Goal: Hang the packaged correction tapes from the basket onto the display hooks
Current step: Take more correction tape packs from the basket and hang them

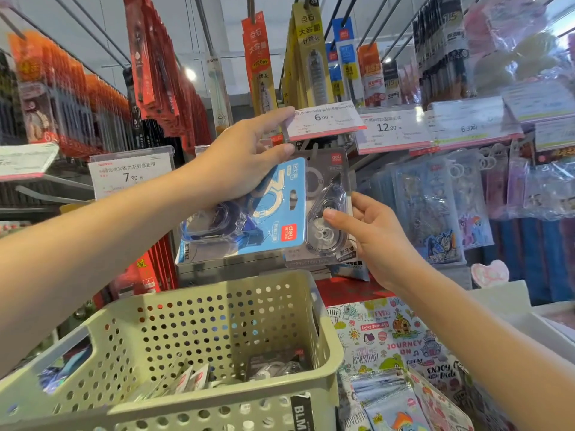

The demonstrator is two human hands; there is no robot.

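Stationery aisle, racks of carded pens and tilted price tags overhead, and a pale green perforated plastic basket (199, 331) low in front with more packs inside. The left hand (245, 160) clamps fingers and thumb round a blue card-backed correction tape blister pack (264, 209), held up near the grey hanging pack (326, 213). It is turned sideways, long axis slanting, hang slot toward the right. The right hand (370, 234), fingers loosely spread, touches the grey pack's clear blister. Likely light, stiff card, slick plastic: best pinched by the card edge.
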